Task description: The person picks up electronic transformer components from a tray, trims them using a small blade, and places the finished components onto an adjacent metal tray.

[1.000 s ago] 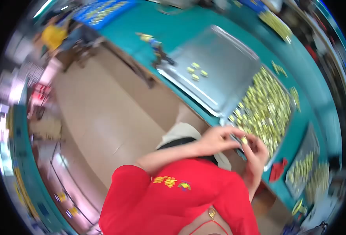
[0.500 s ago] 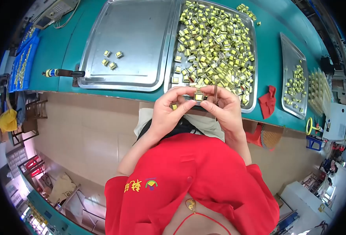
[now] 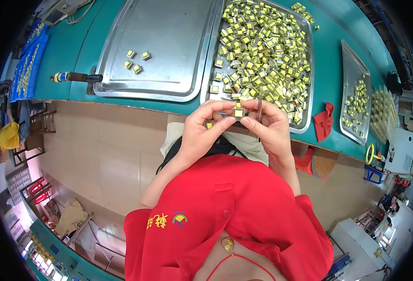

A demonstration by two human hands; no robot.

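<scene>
We held a component between our hands, just in front of the loaded tray. Our left hand pinched its left side between thumb and fingertips, with a second block in the curled fingers. Our right hand pinched the right side; a thin dark strip stood among its fingers. The component was squarish, with a pale yellow face. Both large trays rested on a green table above a beige floor.
</scene>
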